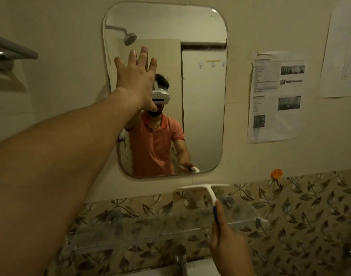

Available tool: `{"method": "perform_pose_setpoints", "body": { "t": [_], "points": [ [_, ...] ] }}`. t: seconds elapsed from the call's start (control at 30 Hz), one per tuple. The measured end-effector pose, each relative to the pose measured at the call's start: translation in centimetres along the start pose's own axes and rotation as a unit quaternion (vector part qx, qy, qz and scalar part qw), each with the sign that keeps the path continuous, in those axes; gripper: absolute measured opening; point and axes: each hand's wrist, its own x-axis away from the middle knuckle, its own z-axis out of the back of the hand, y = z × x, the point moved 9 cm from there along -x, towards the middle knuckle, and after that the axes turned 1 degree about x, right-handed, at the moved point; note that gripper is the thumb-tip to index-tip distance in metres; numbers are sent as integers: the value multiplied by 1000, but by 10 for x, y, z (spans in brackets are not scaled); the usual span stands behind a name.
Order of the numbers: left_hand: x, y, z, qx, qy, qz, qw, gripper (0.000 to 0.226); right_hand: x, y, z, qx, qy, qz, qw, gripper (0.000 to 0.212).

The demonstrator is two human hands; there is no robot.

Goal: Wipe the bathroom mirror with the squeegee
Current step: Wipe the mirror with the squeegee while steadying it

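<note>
Nearest, the right hand (228,242) is closed around the blue grip of a white T-shaped plastic squeegee (207,191), its blurred blade just below the rounded rectangular wall mirror (202,108), seemingly over leaf-patterned tiles (302,212). The left hand (137,80), fingers spread and empty, lies over the mirror's upper left. Printed paper sheets (276,96) hang right of the mirror.

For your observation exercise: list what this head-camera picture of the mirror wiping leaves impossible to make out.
- Squeegee blade: motion-blurred, contact with the wall unclear.
- Left hand: whether it touches the mirror cannot be judged.
- Printed sheet: text too small.
- Tap: cut off by the bottom edge.
- Right hand: covers the handle's lower part.
</note>
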Motion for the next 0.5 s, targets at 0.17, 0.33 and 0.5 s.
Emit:
{"method": "perform_pose_setpoints", "body": {
  "t": [0.17,0.33,0.5],
  "points": [
    [0,-5,-1,14,5,-5,1000,139,-2,-32,38,8,45,-1,999,70],
    [-3,-16,7,23,19,-46,998,127,-20,-121,120,-125,145,83,978,66],
    [-11,-41,18,62,54,-93,992,106,-52,-215,194,-150,204,153,955,58]
  ]
}}
